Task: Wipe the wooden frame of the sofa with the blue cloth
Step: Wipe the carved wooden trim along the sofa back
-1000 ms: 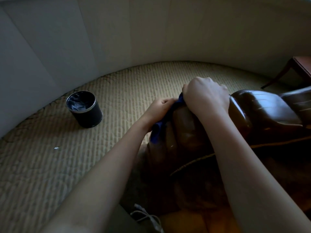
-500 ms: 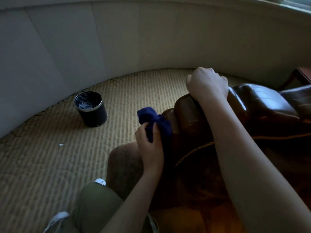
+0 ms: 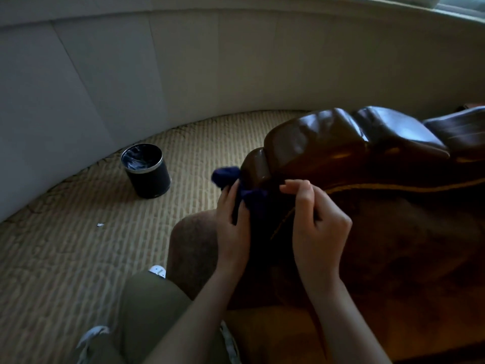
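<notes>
Left hand (image 3: 232, 227) grip clenched round the blue cloth (image 3: 249, 198), a dark, bunched wad against the glossy wooden frame (image 3: 309, 151) end; right hand (image 3: 317, 222) loosely curled, its grip unclear.

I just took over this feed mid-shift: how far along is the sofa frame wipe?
Done: nothing can be confirmed; the glossy wooden frame shows no clear wiped area in this dim light. In hand: the left hand grips the blue cloth just below the frame's rounded end, the right hand beside it with curled fingers. Left: apparently the frame running right.
</notes>
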Demonstrator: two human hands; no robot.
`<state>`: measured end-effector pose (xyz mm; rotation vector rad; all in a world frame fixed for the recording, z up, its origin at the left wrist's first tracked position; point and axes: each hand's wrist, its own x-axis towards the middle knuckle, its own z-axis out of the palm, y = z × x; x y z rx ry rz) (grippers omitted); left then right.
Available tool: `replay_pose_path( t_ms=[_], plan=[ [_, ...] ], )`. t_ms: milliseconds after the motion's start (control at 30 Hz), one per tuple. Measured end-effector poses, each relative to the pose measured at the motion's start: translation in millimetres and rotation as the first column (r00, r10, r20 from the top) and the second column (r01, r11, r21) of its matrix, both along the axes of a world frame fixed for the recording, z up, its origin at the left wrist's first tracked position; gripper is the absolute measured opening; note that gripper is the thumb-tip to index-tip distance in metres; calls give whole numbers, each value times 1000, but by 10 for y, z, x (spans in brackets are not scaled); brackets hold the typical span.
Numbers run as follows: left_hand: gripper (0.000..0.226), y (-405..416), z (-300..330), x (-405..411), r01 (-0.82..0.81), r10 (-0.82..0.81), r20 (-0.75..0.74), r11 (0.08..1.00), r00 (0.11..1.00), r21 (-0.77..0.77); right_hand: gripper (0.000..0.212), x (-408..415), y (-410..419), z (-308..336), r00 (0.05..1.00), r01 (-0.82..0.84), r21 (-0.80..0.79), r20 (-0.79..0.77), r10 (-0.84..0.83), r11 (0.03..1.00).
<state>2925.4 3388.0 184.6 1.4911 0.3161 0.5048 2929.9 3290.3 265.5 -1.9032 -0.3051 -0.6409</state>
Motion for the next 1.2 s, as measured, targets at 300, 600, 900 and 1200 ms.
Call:
replay_pose_path(
  t_ms=[300,600,900,1200],
  plan=[
    [33,323,141,737,-30,23,85,996,996,79,31,-14,77,-148,985,124,225,-149,-91,966],
    [46,-225,-6,-53,-73,53,169,991,984,109,31,-122,-23,-192,980,84,262,-199,-31,961],
    [36,237,478,907,-73,55,78,965,995,250,32,-44,-128,-27,977,138,335,-201,-72,932],
    [39,-379,350,167,-222,-58,418,776,907,590,33,-69,-147,-61,972,151,347,-224,-75,925]
  ],
)
